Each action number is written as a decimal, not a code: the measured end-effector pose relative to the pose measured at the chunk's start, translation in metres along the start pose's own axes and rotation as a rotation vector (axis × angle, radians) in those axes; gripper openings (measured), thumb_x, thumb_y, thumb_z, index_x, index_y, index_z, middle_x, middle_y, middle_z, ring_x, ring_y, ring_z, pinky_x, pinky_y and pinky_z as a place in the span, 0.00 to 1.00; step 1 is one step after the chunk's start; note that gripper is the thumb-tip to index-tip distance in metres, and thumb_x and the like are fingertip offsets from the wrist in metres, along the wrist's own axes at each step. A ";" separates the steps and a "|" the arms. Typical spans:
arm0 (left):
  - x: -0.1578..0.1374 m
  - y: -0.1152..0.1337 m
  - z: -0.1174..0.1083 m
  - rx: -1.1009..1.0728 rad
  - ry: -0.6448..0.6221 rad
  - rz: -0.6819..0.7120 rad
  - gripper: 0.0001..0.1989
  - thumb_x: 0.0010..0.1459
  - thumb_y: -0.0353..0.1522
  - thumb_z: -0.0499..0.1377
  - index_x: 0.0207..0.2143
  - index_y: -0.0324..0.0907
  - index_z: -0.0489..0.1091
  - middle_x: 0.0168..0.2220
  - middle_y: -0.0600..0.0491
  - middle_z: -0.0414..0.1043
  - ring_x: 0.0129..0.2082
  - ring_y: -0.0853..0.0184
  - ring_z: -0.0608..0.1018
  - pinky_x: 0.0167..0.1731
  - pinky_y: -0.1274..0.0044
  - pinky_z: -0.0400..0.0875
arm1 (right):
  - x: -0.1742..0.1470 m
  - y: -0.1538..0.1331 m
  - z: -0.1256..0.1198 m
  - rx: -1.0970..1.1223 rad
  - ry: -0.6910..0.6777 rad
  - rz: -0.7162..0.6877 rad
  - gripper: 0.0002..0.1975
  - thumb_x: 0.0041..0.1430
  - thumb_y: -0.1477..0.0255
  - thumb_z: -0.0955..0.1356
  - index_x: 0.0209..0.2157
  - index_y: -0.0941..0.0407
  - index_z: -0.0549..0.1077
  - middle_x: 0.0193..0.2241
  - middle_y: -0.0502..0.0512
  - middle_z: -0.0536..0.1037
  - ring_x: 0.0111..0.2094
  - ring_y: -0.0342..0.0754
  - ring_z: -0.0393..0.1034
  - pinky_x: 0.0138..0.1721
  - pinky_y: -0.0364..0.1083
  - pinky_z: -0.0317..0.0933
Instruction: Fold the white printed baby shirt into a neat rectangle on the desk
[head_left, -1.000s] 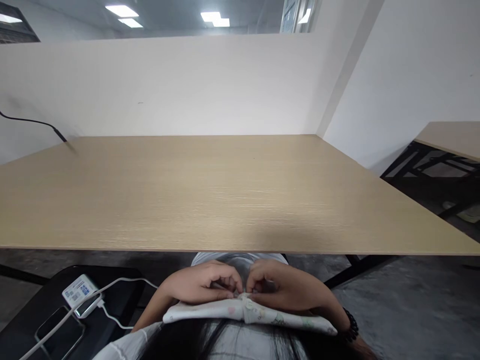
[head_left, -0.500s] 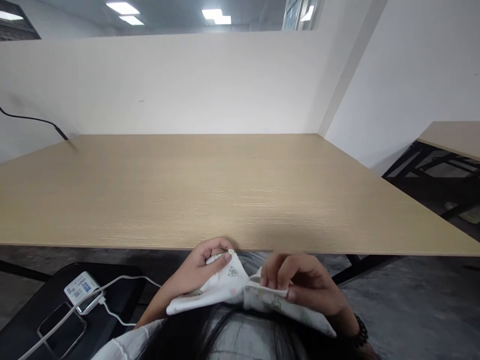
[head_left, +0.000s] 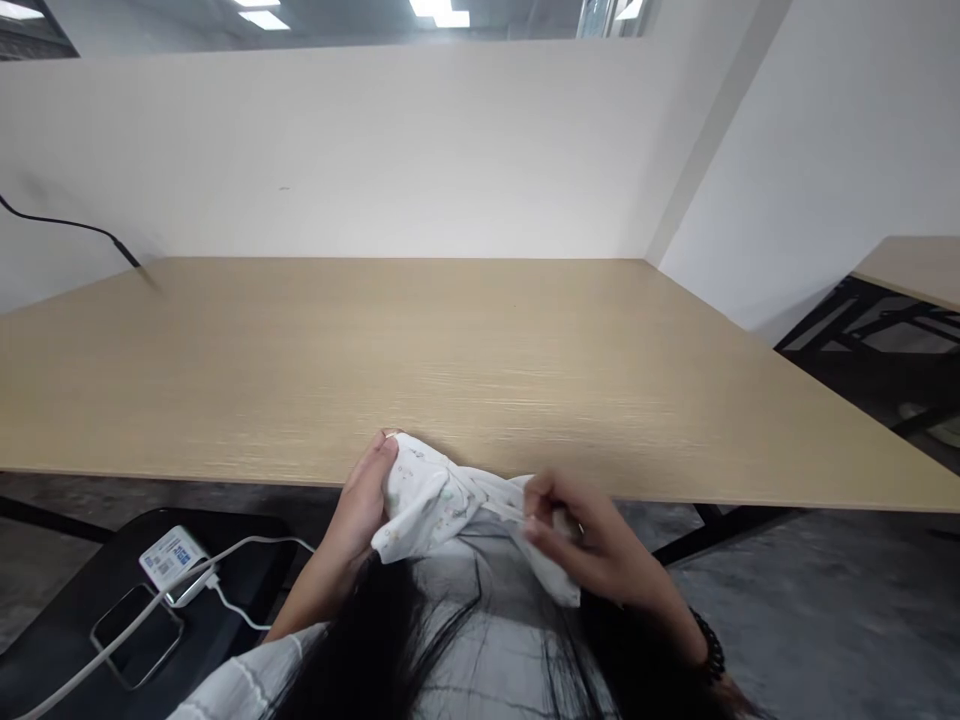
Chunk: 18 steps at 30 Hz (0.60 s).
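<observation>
A white cloth (head_left: 427, 497) with a small faint print is stretched between my hands at the table's near edge, over my lap. My left hand (head_left: 365, 497) grips its left end, thumb on top and the other fingers behind. At the right, my right hand (head_left: 581, 535) pinches the cloth's edge between thumb and fingers; this hand is slightly blurred. The fabric is bunched and twisted in the middle, and part of it hangs below my right hand. Whether it is a garment or a plain piece of fabric, I cannot tell.
A light wooden table (head_left: 420, 350) spreads in front, backed by a white partition (head_left: 420, 150). To the left, a black chair (head_left: 240, 570) bears a white power bank (head_left: 174, 562) with cables and a phone-like frame (head_left: 137, 637). Another table (head_left: 915, 265) stands at the right.
Both hands have lifted the cloth up and forward to the table's edge. My left hand has moved left and turned, and the cloth's middle is now more twisted.
</observation>
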<state>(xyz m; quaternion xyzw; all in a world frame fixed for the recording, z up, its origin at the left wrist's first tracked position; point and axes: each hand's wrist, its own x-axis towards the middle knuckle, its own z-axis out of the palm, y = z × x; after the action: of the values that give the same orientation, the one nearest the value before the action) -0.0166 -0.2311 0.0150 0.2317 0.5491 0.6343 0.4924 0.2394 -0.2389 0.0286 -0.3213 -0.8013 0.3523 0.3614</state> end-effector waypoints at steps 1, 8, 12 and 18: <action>0.002 -0.001 0.001 -0.017 0.009 -0.021 0.13 0.54 0.37 0.66 0.39 0.40 0.73 0.34 0.53 0.76 0.35 0.66 0.78 0.37 0.78 0.72 | 0.004 0.000 0.003 -0.136 -0.025 -0.031 0.10 0.63 0.63 0.69 0.40 0.53 0.68 0.30 0.50 0.72 0.30 0.45 0.65 0.32 0.44 0.59; 0.007 0.001 -0.003 0.002 -0.166 0.039 0.15 0.55 0.42 0.64 0.37 0.43 0.66 0.24 0.60 0.65 0.22 0.71 0.69 0.24 0.80 0.65 | 0.023 0.013 0.017 -0.552 -0.005 -0.197 0.05 0.67 0.71 0.65 0.42 0.55 0.73 0.35 0.55 0.75 0.32 0.47 0.70 0.33 0.45 0.61; 0.000 0.008 -0.013 0.318 -0.657 0.241 0.22 0.47 0.40 0.71 0.37 0.44 0.63 0.23 0.64 0.57 0.20 0.76 0.60 0.21 0.83 0.56 | 0.027 0.006 0.017 -0.316 0.062 -0.258 0.03 0.66 0.72 0.67 0.37 0.55 0.73 0.35 0.55 0.75 0.34 0.45 0.70 0.35 0.44 0.62; -0.013 0.006 -0.001 0.569 -0.834 0.598 0.13 0.50 0.33 0.69 0.37 0.40 0.73 0.22 0.61 0.59 0.23 0.74 0.63 0.26 0.81 0.60 | 0.031 -0.011 0.028 0.106 0.164 -0.046 0.06 0.66 0.69 0.68 0.35 0.55 0.69 0.25 0.46 0.72 0.25 0.40 0.64 0.26 0.40 0.56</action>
<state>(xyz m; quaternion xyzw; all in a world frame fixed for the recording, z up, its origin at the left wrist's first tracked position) -0.0142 -0.2423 0.0231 0.7297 0.3683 0.4287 0.3849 0.1979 -0.2302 0.0347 -0.3109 -0.7566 0.3583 0.4501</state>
